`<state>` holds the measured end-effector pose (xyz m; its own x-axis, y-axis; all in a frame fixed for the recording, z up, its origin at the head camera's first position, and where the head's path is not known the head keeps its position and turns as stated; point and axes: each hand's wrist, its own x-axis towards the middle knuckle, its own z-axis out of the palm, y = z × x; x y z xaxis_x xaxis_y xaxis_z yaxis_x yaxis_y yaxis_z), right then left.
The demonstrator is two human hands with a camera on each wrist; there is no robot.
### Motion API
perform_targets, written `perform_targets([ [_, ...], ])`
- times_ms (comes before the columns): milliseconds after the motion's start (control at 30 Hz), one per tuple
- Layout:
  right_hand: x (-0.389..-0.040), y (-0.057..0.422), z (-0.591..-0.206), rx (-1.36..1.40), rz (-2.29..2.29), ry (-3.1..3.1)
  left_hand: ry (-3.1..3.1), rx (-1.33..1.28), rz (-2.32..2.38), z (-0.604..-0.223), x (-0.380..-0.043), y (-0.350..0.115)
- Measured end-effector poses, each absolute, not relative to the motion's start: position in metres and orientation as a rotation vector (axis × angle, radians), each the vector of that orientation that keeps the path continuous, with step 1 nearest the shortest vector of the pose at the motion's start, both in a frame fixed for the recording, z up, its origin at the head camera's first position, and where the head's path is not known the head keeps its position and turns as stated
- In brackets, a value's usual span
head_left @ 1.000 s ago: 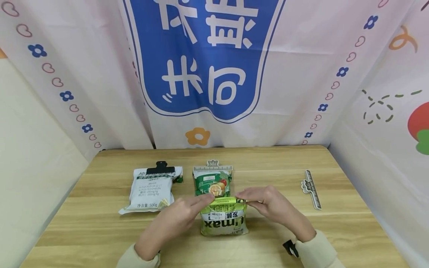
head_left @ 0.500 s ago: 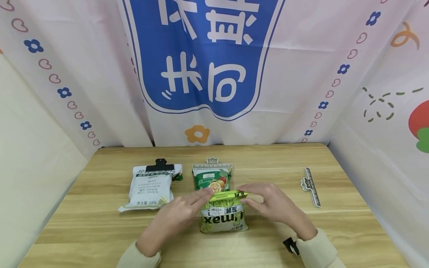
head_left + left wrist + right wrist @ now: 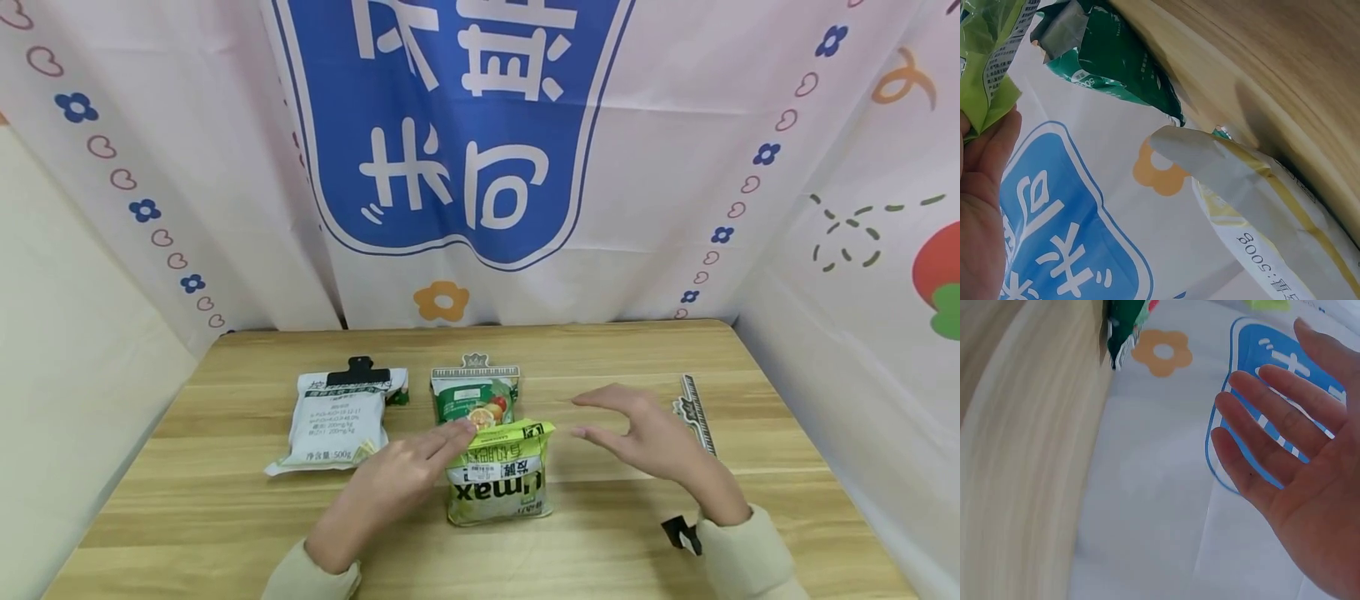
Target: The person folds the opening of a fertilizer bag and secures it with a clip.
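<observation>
A yellow-green bag [image 3: 498, 483] with a folded top stands on the wooden table in the head view. At its upper left corner my left hand [image 3: 405, 475] pinches the folded edge between thumb and fingers; the left wrist view shows those fingers [image 3: 997, 150] against the green film. My right hand [image 3: 645, 433] is off the bag to its right, fingers spread and holding nothing. In the right wrist view the palm [image 3: 1310, 506] faces the camera with nothing in it. A silver clip [image 3: 697, 417] lies on the table beyond the right hand.
Behind the yellow-green bag lies a green bag [image 3: 472, 404] with a silver clip [image 3: 476, 367] along its top. To the left is a white bag [image 3: 337, 429] with a black clip [image 3: 360, 372]. A printed curtain [image 3: 645, 208] hangs behind the table [image 3: 600, 542].
My right hand has let go of the bag's folded top and moved right, towards the loose silver clip. The left hand stays at the bag's left corner.
</observation>
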<state>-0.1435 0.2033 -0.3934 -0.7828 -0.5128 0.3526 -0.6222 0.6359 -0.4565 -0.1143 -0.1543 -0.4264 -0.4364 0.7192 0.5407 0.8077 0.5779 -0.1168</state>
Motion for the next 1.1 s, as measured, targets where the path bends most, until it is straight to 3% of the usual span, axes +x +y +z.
perform_targets([
  [600,-0.172,0.267,-0.409,0.574,0.790,-2.866,-2.093,-1.276,-0.138,-0.429,-0.114,-0.158],
  [1100,-0.178,0.287,-0.414,0.392,0.694,-2.981,-2.091,-1.304,-0.215,-0.428,-0.108,-0.160],
])
